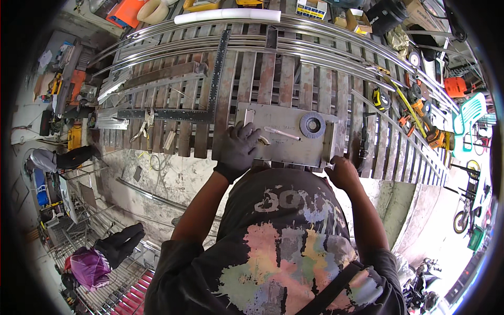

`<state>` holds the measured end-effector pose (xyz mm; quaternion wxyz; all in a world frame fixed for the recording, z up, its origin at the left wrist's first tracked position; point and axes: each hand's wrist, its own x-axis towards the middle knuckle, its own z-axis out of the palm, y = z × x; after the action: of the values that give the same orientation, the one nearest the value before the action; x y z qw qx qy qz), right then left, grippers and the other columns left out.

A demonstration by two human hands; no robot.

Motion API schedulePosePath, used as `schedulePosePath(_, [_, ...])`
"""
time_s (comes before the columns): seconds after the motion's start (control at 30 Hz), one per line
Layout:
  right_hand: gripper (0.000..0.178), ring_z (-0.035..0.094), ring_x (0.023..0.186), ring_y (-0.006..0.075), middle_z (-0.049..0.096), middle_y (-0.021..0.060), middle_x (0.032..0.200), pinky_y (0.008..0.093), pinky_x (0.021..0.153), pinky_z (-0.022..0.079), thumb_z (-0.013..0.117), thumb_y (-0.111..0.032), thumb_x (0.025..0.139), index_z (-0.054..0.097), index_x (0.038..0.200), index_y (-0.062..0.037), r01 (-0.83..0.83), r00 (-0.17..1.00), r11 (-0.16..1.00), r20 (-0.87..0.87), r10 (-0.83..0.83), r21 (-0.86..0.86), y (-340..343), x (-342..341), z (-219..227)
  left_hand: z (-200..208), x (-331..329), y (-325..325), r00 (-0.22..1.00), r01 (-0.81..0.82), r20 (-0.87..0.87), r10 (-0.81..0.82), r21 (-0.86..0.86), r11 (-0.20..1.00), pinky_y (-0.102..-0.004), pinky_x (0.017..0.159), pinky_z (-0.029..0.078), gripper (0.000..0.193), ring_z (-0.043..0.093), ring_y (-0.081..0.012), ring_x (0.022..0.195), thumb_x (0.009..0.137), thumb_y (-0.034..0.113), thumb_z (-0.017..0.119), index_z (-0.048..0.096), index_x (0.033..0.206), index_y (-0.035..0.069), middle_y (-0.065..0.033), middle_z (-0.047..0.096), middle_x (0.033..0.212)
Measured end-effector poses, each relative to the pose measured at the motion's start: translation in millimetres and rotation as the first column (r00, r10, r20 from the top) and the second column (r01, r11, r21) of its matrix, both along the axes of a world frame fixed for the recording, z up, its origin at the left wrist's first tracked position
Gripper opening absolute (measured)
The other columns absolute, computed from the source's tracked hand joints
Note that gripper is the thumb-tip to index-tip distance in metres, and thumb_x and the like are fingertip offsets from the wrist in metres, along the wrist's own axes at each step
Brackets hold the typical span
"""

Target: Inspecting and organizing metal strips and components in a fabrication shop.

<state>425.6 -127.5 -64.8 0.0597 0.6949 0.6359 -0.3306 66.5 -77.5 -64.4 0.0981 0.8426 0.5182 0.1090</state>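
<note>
A flat grey metal plate (286,154) lies on the slatted metal bench in front of me, with a narrow raised strip at each side. My left hand (237,151), in a dark glove, rests over its left side, fingers spread. Close to those fingertips is a small curved brass-coloured piece (264,140). A silver pen-like marker (283,134) lies across the plate. Toward its far right corner sits a round grey flap disc (312,125). Bare and curled, my right hand (344,173) grips the plate's near right corner; its inner fingers are partly hidden.
A black framing square (214,94) and locking pliers (149,123) lie left of the plate. Long steel tubes (336,50) run along the bench's far side. To the right are a tape measure (381,98) and orange-yellow power tools (438,138).
</note>
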Motion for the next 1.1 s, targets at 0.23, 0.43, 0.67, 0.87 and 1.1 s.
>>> schedulePosePath(0.23, [0.037,0.067,0.096,0.0405,0.07,0.0216,0.1,0.0477,0.084,0.053,0.074,-0.031,0.083,0.066,0.105,-0.002,0.006,0.999,1.0,-0.043,-0.005,0.02,-3,-8,22,-16,11,17,0.991,0.124,-0.063,-0.12,0.073,0.99,-0.053,0.108,0.031,0.026,0.041,-0.0364,0.134,0.083,0.025,0.07,0.068,0.107,0.017,-0.0108,0.058,0.128])
schedulePosePath(0.43, [0.038,0.07,0.089,0.0353,0.071,0.021,0.098,0.0417,0.079,0.055,0.074,-0.025,0.083,0.066,0.109,0.0024,0.108,0.929,0.992,-0.363,-0.076,0.07,2,-21,64,56,35,24,0.86,0.189,0.511,-0.015,-0.289,0.938,-0.0404,0.097,0.046,0.017,0.061,-0.0312,0.115,0.085,0.013,0.066,0.07,0.099,0.004,-0.0165,0.063,0.121])
schedulePosePath(0.67, [0.038,0.068,0.081,0.0161,0.07,0.0125,0.09,0.0312,0.075,0.054,0.074,-0.011,0.084,0.063,0.119,0.0008,0.195,0.794,0.962,-0.606,-0.04,0.192,7,-53,118,133,66,18,0.398,0.396,0.662,0.635,-0.749,0.532,-0.0274,0.087,0.049,0.024,0.06,-0.0172,0.087,0.094,0.007,0.057,0.061,0.114,-0.006,-0.0088,0.062,0.101])
schedulePosePath(0.87, [0.047,0.062,0.108,0.0188,0.06,0.0121,0.128,0.0322,0.091,0.051,0.068,-0.01,0.092,0.051,0.135,-0.0021,0.4,0.339,0.909,-0.94,-0.028,0.118,9,-67,134,143,74,11,0.498,0.398,0.817,0.29,-0.513,0.761,-0.0237,0.084,0.047,0.029,0.058,-0.0129,0.091,0.096,0.008,0.06,0.057,0.123,-0.003,-0.007,0.06,0.107])
schedulePosePath(1.1, [0.045,0.062,0.104,0.0158,0.066,0.0115,0.116,0.03,0.092,0.049,0.067,-0.014,0.096,0.05,0.133,0.0039,0.448,0.201,0.894,-0.976,-0.088,0.012,14,-80,137,170,85,15,0.904,0.23,0.342,-0.255,0.112,0.967,-0.0494,0.11,0.029,0.033,0.043,-0.0353,0.131,0.083,0.027,0.075,0.069,0.108,0.008,-0.0083,0.061,0.122])
